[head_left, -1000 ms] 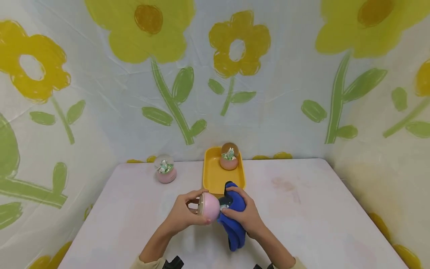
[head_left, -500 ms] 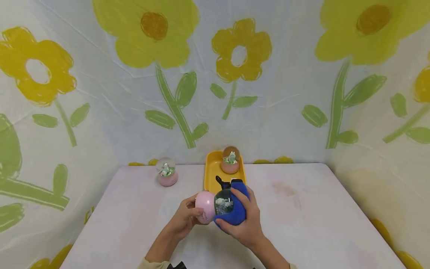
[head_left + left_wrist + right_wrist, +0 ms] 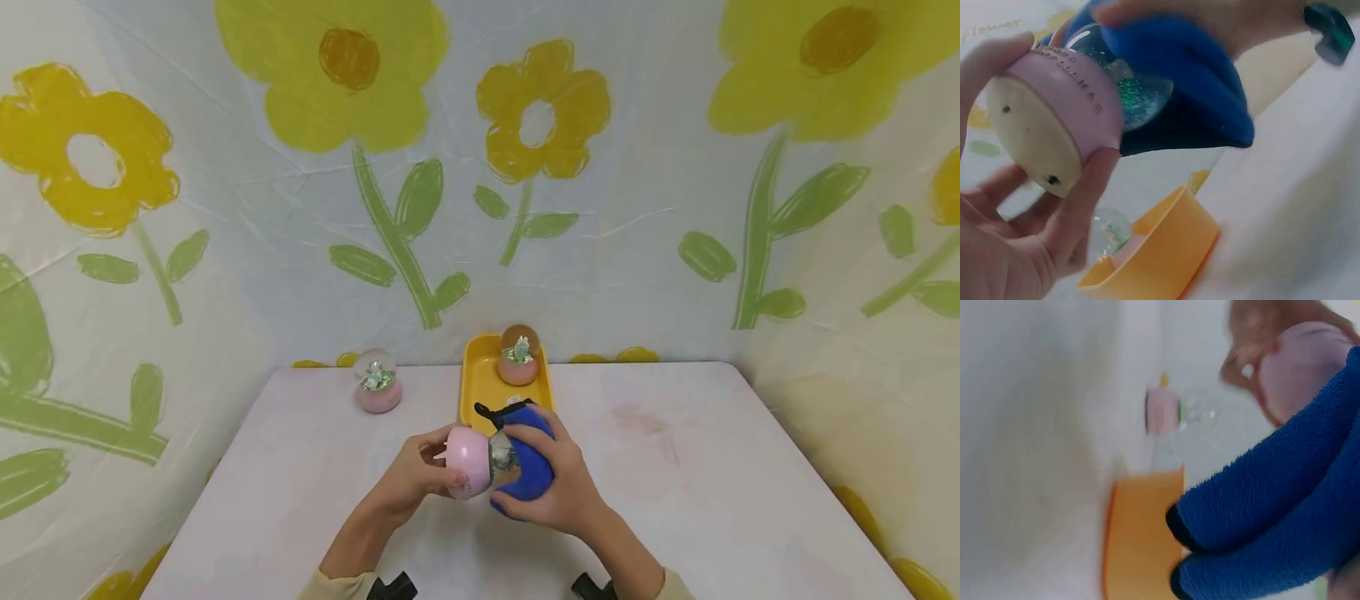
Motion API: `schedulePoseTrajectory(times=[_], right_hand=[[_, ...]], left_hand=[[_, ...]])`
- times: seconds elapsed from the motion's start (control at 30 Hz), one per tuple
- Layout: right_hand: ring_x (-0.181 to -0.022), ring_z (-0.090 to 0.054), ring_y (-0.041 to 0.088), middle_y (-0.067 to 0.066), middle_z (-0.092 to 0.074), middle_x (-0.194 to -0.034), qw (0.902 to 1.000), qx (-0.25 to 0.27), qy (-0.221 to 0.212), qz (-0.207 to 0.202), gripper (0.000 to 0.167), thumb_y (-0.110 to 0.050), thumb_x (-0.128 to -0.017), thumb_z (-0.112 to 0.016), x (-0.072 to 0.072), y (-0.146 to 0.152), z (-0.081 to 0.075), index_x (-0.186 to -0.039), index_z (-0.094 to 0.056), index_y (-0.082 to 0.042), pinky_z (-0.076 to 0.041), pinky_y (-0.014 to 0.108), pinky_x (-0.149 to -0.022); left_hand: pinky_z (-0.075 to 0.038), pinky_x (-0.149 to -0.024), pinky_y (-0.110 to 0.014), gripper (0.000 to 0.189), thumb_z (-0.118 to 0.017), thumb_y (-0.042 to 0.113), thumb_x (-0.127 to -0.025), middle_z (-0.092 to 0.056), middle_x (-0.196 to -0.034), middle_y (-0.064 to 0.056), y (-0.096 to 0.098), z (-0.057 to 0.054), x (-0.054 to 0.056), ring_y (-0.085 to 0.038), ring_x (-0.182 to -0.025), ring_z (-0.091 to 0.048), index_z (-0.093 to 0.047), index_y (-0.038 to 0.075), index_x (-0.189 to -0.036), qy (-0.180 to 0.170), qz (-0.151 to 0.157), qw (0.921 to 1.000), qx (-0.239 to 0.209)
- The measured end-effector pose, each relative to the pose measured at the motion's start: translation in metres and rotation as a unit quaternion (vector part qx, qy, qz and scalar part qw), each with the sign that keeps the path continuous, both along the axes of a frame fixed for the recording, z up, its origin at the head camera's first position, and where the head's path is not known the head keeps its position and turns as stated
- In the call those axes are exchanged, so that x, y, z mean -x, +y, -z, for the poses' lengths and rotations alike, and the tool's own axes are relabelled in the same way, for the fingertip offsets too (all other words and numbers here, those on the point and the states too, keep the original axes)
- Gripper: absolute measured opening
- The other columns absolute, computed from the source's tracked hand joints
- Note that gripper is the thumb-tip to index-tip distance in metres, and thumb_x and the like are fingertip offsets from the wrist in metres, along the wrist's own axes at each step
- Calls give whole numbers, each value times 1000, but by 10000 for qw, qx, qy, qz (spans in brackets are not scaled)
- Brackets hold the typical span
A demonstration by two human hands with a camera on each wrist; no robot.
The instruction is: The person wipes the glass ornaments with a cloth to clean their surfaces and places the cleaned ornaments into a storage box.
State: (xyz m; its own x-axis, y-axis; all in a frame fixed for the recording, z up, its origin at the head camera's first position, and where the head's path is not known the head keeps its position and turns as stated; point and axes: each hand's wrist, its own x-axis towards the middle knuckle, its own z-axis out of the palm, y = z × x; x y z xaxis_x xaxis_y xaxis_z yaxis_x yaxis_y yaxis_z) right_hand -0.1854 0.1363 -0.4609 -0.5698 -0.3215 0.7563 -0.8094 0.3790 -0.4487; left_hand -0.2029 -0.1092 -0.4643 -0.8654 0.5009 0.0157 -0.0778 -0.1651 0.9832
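Observation:
A snow globe with a pink base (image 3: 468, 463) is tipped on its side above the table. My left hand (image 3: 420, 473) grips it by that base, thumb and fingers spread round the rim. In the left wrist view the cream underside (image 3: 1029, 134) of the base faces me, and raised lettering runs along the pink side. With my right hand (image 3: 558, 471) I hold a folded blue cloth (image 3: 531, 460) with dark edging against the clear dome (image 3: 1141, 94), which holds glitter. The cloth covers much of the dome.
A yellow tray (image 3: 480, 375) stands behind my hands, with a second snow globe (image 3: 518, 357) upright at its back right. Another snow globe (image 3: 378, 383) stands on the white table (image 3: 675, 467) to the left. A flower-printed curtain (image 3: 630, 192) surrounds the table's back and sides.
The pink base has turned in my left hand, so its underside faces left. The blue cloth, which hung down earlier, is now bunched round the dome in my right hand.

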Motion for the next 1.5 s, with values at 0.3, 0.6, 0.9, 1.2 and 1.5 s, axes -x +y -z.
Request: schedulePoseTrajectory(times=[0.3, 0.6, 0.9, 1.2, 1.5], right_hand=[[-106, -52, 35, 16, -53, -127, 8989, 2100, -3820, -446, 49, -21, -84, -69, 3, -6, -11, -131, -56, -16, -52, 47, -83], [-102, -58, 21, -7, -51, -127, 9674, -429, -2492, 131, 54, -42, -74, -82, -3, -6, -12, -122, -59, -36, -55, 38, -75], [-100, -58, 19, -5, -50, -129, 9601, -1242, -2505, 76, 59, -55, -73, -79, -2, -2, -29, -126, -55, -40, -54, 36, -75], [-113, -50, 33, 23, -44, -136, 8410, 1309, -4861, -1984, 55, -38, -99, -46, 11, 9, -20, -142, -42, -5, -48, 45, -92], [-118, -45, 32, 15, -43, -136, 8638, 3325, -3697, -818, 53, -27, -96, -48, 0, -15, 7, -147, -36, -15, -45, 37, -94]], left_hand=[[-57, -74, -43, 73, -86, 6, -69, -57, -128, -16, 3, 11, 10, -33, -101, -55, -55, 3, -135, 1479, -505, 9877, -48], [-57, -62, -37, 68, -81, 21, -73, -62, -115, -14, 0, 14, 11, -26, -88, -61, -56, 1, -134, 817, -426, 9944, 508], [-57, -62, -40, 69, -81, 18, -74, -64, -110, -14, -1, 4, 10, -27, -89, -63, -54, -2, -135, 523, -159, 9977, 396], [-56, -72, -37, 68, -76, 18, -78, -60, -116, -13, -2, 14, 11, -26, -96, -59, -49, -4, -137, 498, 226, 9977, -403], [-55, -79, -43, 65, -76, 12, -77, -54, -122, -16, 16, 20, 5, -31, -99, -58, -52, 1, -136, 173, -889, 9924, -831]])
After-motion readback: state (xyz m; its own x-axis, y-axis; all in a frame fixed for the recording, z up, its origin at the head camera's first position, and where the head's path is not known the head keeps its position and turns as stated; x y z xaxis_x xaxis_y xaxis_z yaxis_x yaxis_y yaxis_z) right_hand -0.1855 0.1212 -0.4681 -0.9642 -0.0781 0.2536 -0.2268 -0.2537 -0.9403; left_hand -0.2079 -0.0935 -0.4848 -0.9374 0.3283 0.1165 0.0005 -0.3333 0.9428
